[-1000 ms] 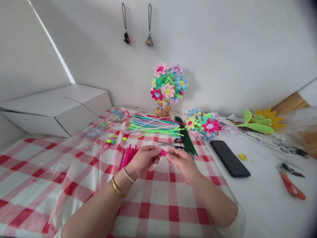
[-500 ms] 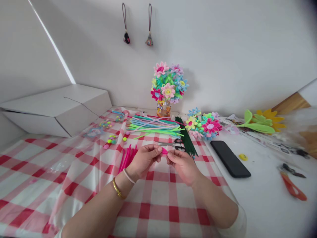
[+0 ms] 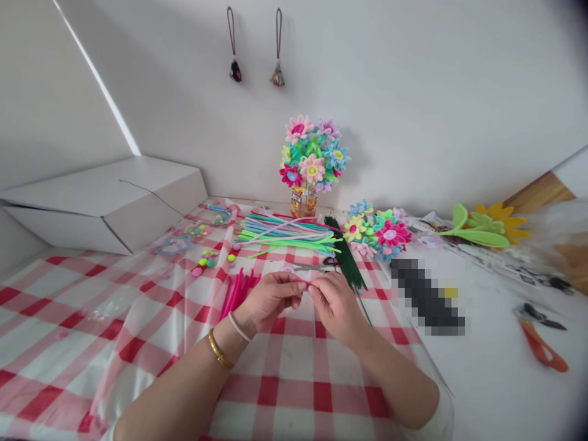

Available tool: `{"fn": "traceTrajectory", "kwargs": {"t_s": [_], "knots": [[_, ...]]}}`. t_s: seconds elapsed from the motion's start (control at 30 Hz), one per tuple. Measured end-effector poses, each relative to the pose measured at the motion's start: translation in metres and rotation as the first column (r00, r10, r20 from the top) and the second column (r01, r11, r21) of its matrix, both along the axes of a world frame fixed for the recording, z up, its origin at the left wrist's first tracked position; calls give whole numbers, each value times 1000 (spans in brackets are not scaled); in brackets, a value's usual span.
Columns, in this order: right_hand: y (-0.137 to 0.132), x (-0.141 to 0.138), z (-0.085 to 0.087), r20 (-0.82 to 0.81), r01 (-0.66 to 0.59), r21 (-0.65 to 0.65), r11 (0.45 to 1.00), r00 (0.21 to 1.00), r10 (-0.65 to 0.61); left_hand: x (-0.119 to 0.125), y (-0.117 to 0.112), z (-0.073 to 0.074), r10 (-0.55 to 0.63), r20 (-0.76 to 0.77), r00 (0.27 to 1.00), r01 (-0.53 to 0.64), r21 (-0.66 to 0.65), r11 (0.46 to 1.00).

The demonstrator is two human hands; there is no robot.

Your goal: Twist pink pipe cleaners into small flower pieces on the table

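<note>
My left hand (image 3: 275, 295) and my right hand (image 3: 334, 299) meet above the checked cloth, fingertips close together. Between them they pinch a small piece of pink pipe cleaner (image 3: 307, 284), mostly covered by the fingers. To the left of my left hand lie loose pink pipe cleaners (image 3: 236, 293). Just beyond the hands are scissors (image 3: 316, 266), their lower handle hidden behind my right hand. Farther back is a pile of green, blue and lilac pipe cleaners (image 3: 289, 233), with a dark green bundle (image 3: 346, 257) to its right.
Pipe-cleaner flowers (image 3: 312, 153) stand in a jar at the wall; more flowers (image 3: 388, 234) lie to the right. A white box (image 3: 105, 196) sits back left, near small pompoms (image 3: 209, 258). At right are a pixelated dark phone (image 3: 427, 300) and an orange-handled tool (image 3: 542, 346).
My right hand has turned over the pink piece and its fingers have closed in toward my left fingertips. Less of the pink shows now. My left hand stays nearly in place.
</note>
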State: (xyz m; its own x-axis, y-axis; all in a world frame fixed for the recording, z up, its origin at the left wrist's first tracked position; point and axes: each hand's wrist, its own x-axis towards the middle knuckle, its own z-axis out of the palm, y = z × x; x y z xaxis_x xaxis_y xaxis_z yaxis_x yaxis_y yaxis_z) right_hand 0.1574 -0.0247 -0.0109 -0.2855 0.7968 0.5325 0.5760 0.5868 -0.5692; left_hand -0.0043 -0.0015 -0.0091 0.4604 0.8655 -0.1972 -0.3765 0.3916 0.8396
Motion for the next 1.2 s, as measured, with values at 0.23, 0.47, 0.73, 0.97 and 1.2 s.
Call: {"fn": "traceTrajectory", "kwargs": {"t_s": [0.23,0.47,0.73,0.97,1.2], "knots": [[-6,-5,1,-233,-88,-305,948,972,15,5,-1,-1,14,57,998,-16,24,1000],[-4,-11,-3,-555,-262,-479,837,830,-58,4,-3,1,-36,40,999,33,71,997],[-3,-6,3,-562,-219,-482,848,820,-108,-3,3,2,20,73,997,-21,15,1000],[2,-4,-7,-741,-385,-490,782,656,-141,-2,0,0,39,85,996,-45,79,996],[0,-8,-4,-843,-551,-440,709,525,-115,1,-2,5,-58,154,986,35,148,988]]}}
